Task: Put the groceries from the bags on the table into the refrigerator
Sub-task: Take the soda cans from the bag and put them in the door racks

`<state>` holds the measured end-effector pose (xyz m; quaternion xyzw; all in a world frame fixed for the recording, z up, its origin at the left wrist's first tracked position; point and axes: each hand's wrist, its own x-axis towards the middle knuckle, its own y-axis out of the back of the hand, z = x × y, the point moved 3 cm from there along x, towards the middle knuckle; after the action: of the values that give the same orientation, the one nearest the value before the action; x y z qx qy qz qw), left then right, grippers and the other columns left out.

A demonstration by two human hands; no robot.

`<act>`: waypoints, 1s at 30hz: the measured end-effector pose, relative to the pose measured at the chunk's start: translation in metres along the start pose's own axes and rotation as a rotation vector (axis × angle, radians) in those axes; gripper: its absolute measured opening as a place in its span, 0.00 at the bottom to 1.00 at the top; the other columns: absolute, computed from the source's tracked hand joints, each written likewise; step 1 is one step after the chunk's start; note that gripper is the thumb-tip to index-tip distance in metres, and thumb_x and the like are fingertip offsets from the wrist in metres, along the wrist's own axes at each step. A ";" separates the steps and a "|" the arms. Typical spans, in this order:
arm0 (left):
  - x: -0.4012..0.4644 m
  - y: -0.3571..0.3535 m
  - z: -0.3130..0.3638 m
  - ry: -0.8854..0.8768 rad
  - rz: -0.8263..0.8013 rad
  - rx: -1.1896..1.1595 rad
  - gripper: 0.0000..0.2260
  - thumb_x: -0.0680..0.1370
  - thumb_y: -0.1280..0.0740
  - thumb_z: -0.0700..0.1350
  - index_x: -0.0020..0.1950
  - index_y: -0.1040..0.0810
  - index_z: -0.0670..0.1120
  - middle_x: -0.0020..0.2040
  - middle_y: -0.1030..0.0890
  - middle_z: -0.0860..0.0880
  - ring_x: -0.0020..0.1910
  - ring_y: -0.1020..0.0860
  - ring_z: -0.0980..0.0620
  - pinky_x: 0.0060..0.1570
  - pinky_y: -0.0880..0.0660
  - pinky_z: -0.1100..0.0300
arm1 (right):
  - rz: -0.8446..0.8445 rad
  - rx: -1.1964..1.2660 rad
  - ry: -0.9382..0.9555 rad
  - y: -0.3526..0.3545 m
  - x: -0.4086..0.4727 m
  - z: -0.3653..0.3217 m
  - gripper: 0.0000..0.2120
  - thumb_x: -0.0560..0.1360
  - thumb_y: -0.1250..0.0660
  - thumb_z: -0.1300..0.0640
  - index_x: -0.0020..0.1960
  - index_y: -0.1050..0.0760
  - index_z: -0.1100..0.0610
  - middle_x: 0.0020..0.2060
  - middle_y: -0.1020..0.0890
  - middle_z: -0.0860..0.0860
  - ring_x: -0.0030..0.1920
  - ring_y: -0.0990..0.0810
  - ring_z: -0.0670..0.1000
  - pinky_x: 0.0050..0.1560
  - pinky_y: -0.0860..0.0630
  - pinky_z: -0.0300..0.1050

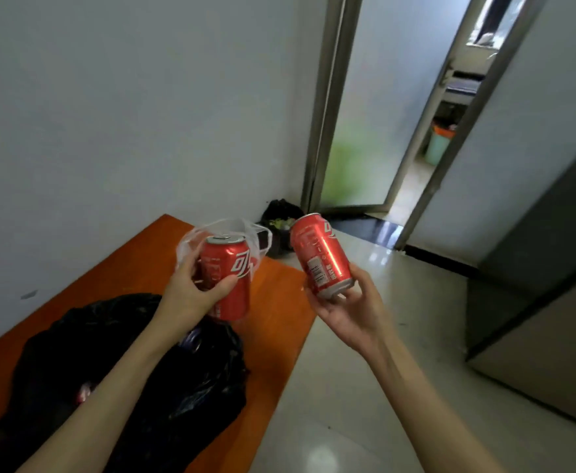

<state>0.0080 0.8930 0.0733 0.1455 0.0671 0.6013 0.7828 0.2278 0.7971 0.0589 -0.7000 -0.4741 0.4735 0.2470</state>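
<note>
I hold one red can in each hand so I can carry two at once to the fridge [535, 261], which stands closed on my right. My left hand [191, 291] wraps around the left can [227, 278], fingers behind and thumb across the front, keeping it upright above the orange table [279, 302]. My right hand [344, 312] cups the bottom of the right can [320, 254], which tips toward the left. The black bag [126, 363] lies on the table below my left arm. A clear bag [225, 230] sits behind the left can.
</note>
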 end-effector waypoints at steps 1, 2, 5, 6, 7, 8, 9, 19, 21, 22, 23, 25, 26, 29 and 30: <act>0.001 -0.017 0.014 -0.022 -0.045 0.000 0.36 0.64 0.23 0.56 0.68 0.33 0.50 0.57 0.27 0.59 0.54 0.27 0.59 0.53 0.30 0.63 | -0.052 -0.025 0.030 0.004 -0.010 -0.016 0.46 0.51 0.17 0.55 0.65 0.32 0.61 0.59 0.25 0.63 0.55 0.21 0.61 0.51 0.20 0.54; 0.001 -0.035 0.028 -0.043 -0.082 0.002 0.32 0.66 0.24 0.54 0.66 0.32 0.50 0.55 0.27 0.60 0.53 0.27 0.61 0.51 0.31 0.66 | -0.090 -0.066 0.063 0.010 -0.022 -0.032 0.50 0.49 0.17 0.54 0.66 0.33 0.61 0.58 0.24 0.63 0.54 0.20 0.60 0.50 0.20 0.52; -0.005 -0.096 0.071 -0.111 -0.184 0.002 0.28 0.69 0.25 0.49 0.65 0.32 0.51 0.55 0.27 0.55 0.49 0.28 0.64 0.44 0.33 0.72 | -0.120 -0.172 0.198 0.030 -0.065 -0.085 0.50 0.47 0.17 0.53 0.66 0.33 0.61 0.54 0.20 0.62 0.51 0.19 0.59 0.49 0.20 0.52; -0.009 -0.117 0.086 -0.131 -0.222 0.000 0.27 0.70 0.26 0.47 0.65 0.33 0.51 0.55 0.27 0.54 0.50 0.28 0.62 0.44 0.33 0.72 | -0.111 -0.204 0.252 0.038 -0.082 -0.103 0.49 0.46 0.17 0.53 0.64 0.32 0.61 0.51 0.18 0.61 0.50 0.18 0.58 0.49 0.20 0.52; -0.014 -0.139 0.101 -0.155 -0.260 -0.009 0.26 0.70 0.26 0.47 0.65 0.33 0.51 0.55 0.27 0.54 0.51 0.28 0.60 0.44 0.32 0.71 | -0.097 -0.232 0.304 0.047 -0.099 -0.121 0.49 0.44 0.17 0.53 0.61 0.31 0.62 0.48 0.17 0.60 0.48 0.17 0.57 0.49 0.19 0.52; -0.020 -0.161 0.115 -0.176 -0.292 -0.030 0.27 0.68 0.25 0.49 0.63 0.33 0.52 0.54 0.26 0.54 0.52 0.27 0.58 0.45 0.31 0.70 | -0.084 -0.248 0.349 0.057 -0.117 -0.138 0.48 0.43 0.17 0.54 0.59 0.30 0.62 0.45 0.16 0.59 0.46 0.16 0.57 0.49 0.19 0.51; -0.027 -0.183 0.130 -0.192 -0.317 -0.052 0.29 0.65 0.23 0.53 0.62 0.32 0.52 0.54 0.25 0.54 0.52 0.26 0.57 0.46 0.30 0.68 | -0.070 -0.250 0.382 0.067 -0.136 -0.154 0.47 0.42 0.17 0.54 0.58 0.30 0.62 0.44 0.16 0.59 0.45 0.16 0.57 0.49 0.20 0.52; -0.112 -0.414 0.251 -0.307 -0.481 -0.169 0.26 0.66 0.22 0.48 0.59 0.30 0.51 0.52 0.22 0.55 0.52 0.23 0.58 0.52 0.26 0.60 | 0.283 -0.345 0.740 0.181 -0.308 -0.341 0.14 0.75 0.39 0.46 0.57 0.29 0.53 0.51 0.20 0.55 0.50 0.20 0.54 0.42 0.20 0.51; -0.120 -0.452 0.271 -0.322 -0.508 -0.181 0.26 0.68 0.25 0.44 0.62 0.31 0.50 0.55 0.22 0.51 0.54 0.23 0.53 0.52 0.26 0.60 | 0.360 -0.455 0.788 0.200 -0.330 -0.374 0.16 0.74 0.39 0.47 0.58 0.31 0.53 0.51 0.20 0.54 0.50 0.20 0.54 0.49 0.22 0.52; -0.122 -0.470 0.281 -0.330 -0.517 -0.184 0.27 0.68 0.26 0.44 0.64 0.32 0.49 0.57 0.23 0.50 0.56 0.24 0.52 0.52 0.27 0.59 | 0.412 -0.517 0.809 0.209 -0.339 -0.391 0.17 0.74 0.38 0.46 0.59 0.32 0.54 0.50 0.20 0.54 0.50 0.20 0.54 0.52 0.23 0.52; -0.124 -0.487 0.292 -0.339 -0.524 -0.189 0.28 0.68 0.26 0.44 0.66 0.33 0.48 0.59 0.24 0.49 0.57 0.24 0.50 0.54 0.27 0.56 | 0.462 -0.573 0.836 0.216 -0.346 -0.408 0.19 0.73 0.37 0.45 0.58 0.32 0.55 0.49 0.20 0.53 0.50 0.20 0.53 0.53 0.23 0.51; -0.122 -0.519 0.314 -0.368 -0.531 -0.206 0.29 0.68 0.26 0.45 0.66 0.33 0.48 0.61 0.24 0.47 0.59 0.25 0.49 0.57 0.26 0.50 | 0.516 -0.664 0.897 0.225 -0.359 -0.439 0.23 0.68 0.34 0.43 0.57 0.31 0.55 0.48 0.20 0.51 0.49 0.20 0.52 0.54 0.24 0.49; -0.120 -0.534 0.325 -0.384 -0.539 -0.214 0.29 0.67 0.26 0.46 0.65 0.33 0.49 0.61 0.25 0.47 0.59 0.25 0.49 0.58 0.26 0.47 | 0.528 -0.698 0.915 0.229 -0.362 -0.455 0.26 0.65 0.33 0.42 0.57 0.30 0.55 0.48 0.19 0.51 0.50 0.20 0.52 0.55 0.24 0.49; -0.112 -0.578 0.357 -0.434 -0.555 -0.237 0.32 0.63 0.27 0.52 0.65 0.33 0.50 0.61 0.25 0.49 0.59 0.25 0.49 0.59 0.26 0.44 | 0.537 -0.750 0.949 0.243 -0.363 -0.504 0.24 0.67 0.29 0.48 0.58 0.28 0.58 0.50 0.19 0.53 0.51 0.20 0.52 0.54 0.24 0.48; -0.106 -0.593 0.368 -0.462 -0.535 -0.236 0.33 0.64 0.26 0.52 0.66 0.33 0.49 0.61 0.25 0.49 0.59 0.25 0.50 0.59 0.26 0.46 | 0.531 -0.758 0.970 0.247 -0.360 -0.522 0.21 0.69 0.28 0.51 0.58 0.27 0.59 0.51 0.19 0.53 0.51 0.19 0.52 0.53 0.24 0.47</act>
<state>0.6290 0.5976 0.2325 0.1632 -0.1456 0.3303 0.9182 0.7654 0.4217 0.2406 -0.9648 -0.2543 -0.0493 0.0444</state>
